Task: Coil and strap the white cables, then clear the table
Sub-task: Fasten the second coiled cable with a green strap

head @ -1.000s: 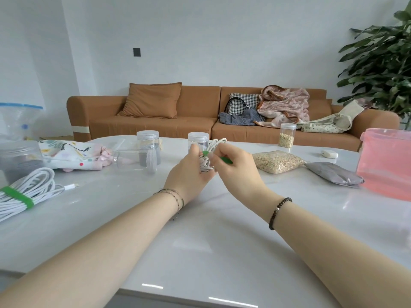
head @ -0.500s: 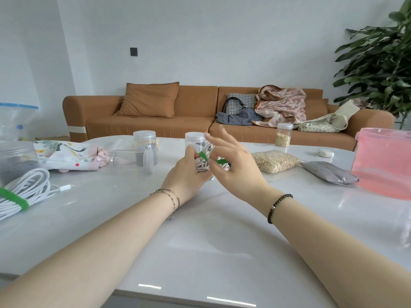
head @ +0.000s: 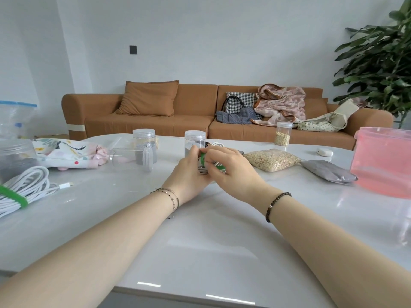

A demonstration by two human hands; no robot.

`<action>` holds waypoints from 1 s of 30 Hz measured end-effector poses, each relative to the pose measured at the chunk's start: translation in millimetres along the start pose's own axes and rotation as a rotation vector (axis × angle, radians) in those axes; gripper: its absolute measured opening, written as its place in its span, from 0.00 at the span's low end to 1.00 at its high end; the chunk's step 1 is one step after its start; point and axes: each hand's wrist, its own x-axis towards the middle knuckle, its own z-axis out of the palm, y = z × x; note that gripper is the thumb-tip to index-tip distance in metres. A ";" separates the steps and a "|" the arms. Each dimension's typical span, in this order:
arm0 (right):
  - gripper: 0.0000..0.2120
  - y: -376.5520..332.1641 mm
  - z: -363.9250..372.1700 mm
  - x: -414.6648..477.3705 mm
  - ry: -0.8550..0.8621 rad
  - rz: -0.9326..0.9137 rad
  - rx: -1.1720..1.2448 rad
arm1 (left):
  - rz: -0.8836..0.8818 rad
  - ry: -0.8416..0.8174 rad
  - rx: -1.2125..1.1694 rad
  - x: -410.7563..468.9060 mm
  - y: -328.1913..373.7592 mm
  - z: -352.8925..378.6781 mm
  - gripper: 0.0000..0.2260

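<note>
The fingers (head: 212, 152) of the right hand (head: 231, 168) are pressed together in a pinch on a green strap (head: 202, 159), drawing it across the top of a coiled white cable (head: 202, 170). The left hand (head: 189, 174) is curled round the same coil from the left, thumb up near the strap, clamping the loops so they cannot spring open. Both hands meet just above the tabletop (head: 200, 241), in the middle, well out in front of the person.

The relation that matters is this: the coil's long axis seems to run away from the person — one end of its loops pokes out beyond the knuckles — while the strap crosses it sideways. A green tail shows under the right fingers, on the right side of the coil, so the right hand is the nearer one to finish the wrap, and the left only has to hold. How many turns the strap has made is hidden by the hands.

At the far left of the tabletop lies a strapped bundle (head: 24, 185), already bound in green, its plug pointing right. Beyond the hands stand jars (head: 194, 141). To the right are a bag of oats (head: 272, 160), a grey pouch (head: 329, 171) and a pink box (head: 382, 161). Clearing looks not yet begun.
</note>
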 end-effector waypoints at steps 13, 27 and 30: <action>0.13 -23.9 3.0 3.7 0.240 0.461 0.483 | -0.037 0.148 -0.182 11.5 -10.0 3.7 0.16; 0.13 -30.3 -4.8 6.9 0.285 0.575 0.568 | -0.088 0.168 -0.450 17.8 -13.6 -0.6 0.14; 0.13 -25.4 -4.6 7.5 0.307 0.655 0.573 | -0.127 0.138 -0.595 13.5 -6.0 -0.1 0.10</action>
